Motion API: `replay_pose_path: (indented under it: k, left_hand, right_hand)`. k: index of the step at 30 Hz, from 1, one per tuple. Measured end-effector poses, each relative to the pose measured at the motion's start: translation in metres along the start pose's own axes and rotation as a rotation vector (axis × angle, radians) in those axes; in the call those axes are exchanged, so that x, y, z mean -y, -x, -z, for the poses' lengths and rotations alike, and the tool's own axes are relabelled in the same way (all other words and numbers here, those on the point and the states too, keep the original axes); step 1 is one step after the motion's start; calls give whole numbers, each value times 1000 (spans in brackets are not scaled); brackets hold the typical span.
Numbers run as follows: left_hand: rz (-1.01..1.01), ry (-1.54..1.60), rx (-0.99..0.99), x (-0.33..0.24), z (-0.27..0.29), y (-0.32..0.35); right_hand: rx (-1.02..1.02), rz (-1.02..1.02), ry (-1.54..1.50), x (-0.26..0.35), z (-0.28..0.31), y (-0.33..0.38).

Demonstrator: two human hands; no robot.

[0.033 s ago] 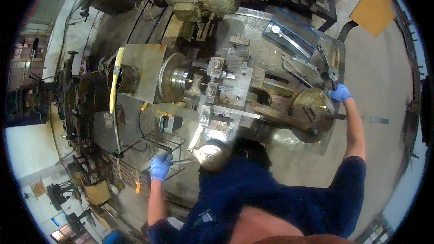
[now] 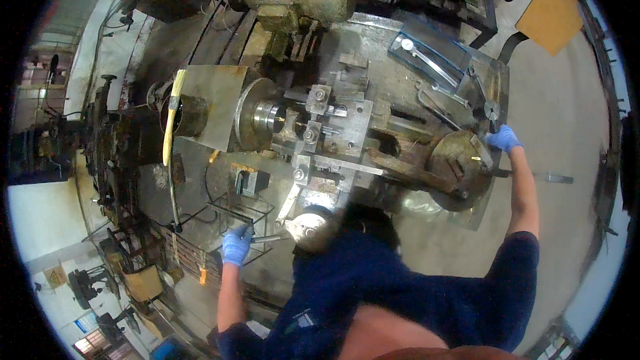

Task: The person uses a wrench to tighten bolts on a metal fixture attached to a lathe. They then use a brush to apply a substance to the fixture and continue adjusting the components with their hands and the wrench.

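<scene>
Blue-gloved left hand nearer | right hand farther forward — spread wide

No lettering or number can be read. Marks show only as blurred shapes: a small pale print on the chest of the dark blue shirt; a yellowish triangular sign, well to the left of that shirt; a blue-and-white panel, also left of the shirt; and a round dial on the caliper, ahead of the shirt — its scale too small to make out.
</scene>
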State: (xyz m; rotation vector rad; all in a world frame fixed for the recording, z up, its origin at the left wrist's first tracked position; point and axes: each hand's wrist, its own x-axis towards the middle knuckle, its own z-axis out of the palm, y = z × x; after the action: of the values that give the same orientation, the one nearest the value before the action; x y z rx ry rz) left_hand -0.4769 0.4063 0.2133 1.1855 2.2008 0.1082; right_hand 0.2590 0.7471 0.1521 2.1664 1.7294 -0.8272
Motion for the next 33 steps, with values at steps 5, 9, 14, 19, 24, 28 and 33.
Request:
replay_pose_path:
  k: [5,9,14,19,24,28,33]
  left_hand:
    - [69,30,3,-25,7,7]
    - [100,3,88,-42,18,2]
    - [-34,-105,116,13,20,-9]
    - [95,194,229,38,23,-19]
    - [17,324,456,40,26,-31]
    - [-71,429,431,30,32,-11]
    - [-182,462,434,51,17,-23]
  right_hand:
    - [-98,-82,-62,-20,3,-15]
    - [-363,-70,-255,-38,17,-13]
    - [-575,38,-626,-13,53,55]
    - [-766,277,-1076,90,52,188]
    - [-548,318,-1205,204,31,244]
    - [-754,603,-647,264,19,273]
    - [-481,490,-383,288,9,311]
